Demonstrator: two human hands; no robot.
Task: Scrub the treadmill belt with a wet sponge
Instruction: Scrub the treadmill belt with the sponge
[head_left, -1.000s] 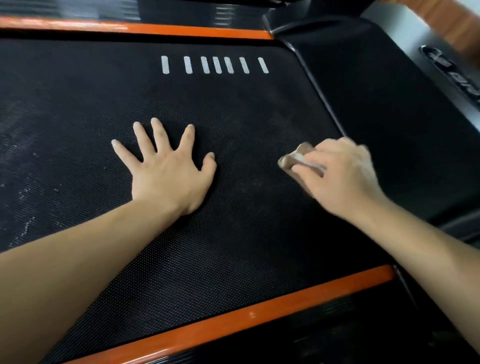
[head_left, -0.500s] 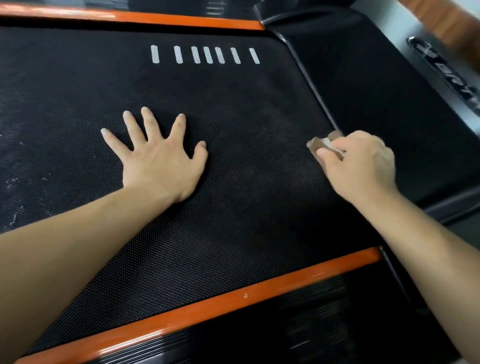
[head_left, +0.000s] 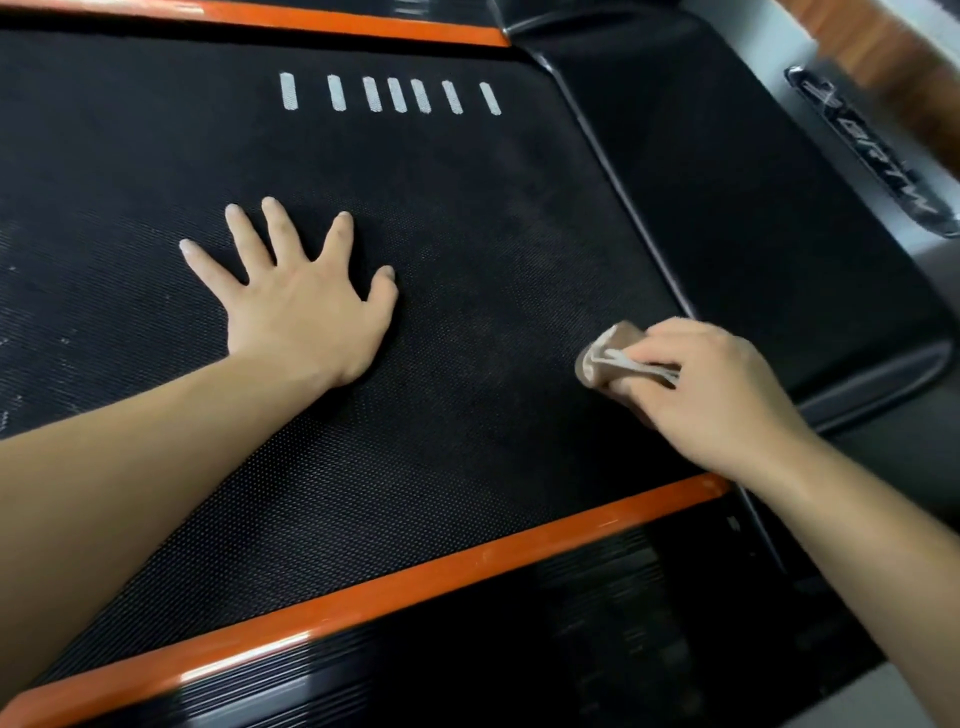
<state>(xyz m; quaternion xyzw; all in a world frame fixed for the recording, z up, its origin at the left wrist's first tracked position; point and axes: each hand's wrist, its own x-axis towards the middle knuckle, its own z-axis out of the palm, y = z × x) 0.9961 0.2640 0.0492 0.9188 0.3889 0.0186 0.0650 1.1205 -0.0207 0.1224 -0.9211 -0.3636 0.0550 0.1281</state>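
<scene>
The black textured treadmill belt (head_left: 467, 249) fills most of the head view. My left hand (head_left: 301, 306) lies flat on it, palm down with fingers spread, holding nothing. My right hand (head_left: 706, 389) is closed around a folded brown-and-white sponge (head_left: 605, 358) and presses it on the belt close to the belt's right edge. Only the sponge's left end shows past my fingers. White flecks of dirt (head_left: 10, 374) mark the belt at far left.
Orange side strips run along the near edge (head_left: 415, 577) and the far edge (head_left: 337, 23) of the belt. A black motor cover (head_left: 727, 182) rises to the right, with a grey logo panel (head_left: 872, 150) beyond it. Several white bars (head_left: 395, 96) are printed on the belt.
My right hand first slid the sponge right toward the belt's edge, then came back toward me and slightly left. My left hand stayed flat in place.
</scene>
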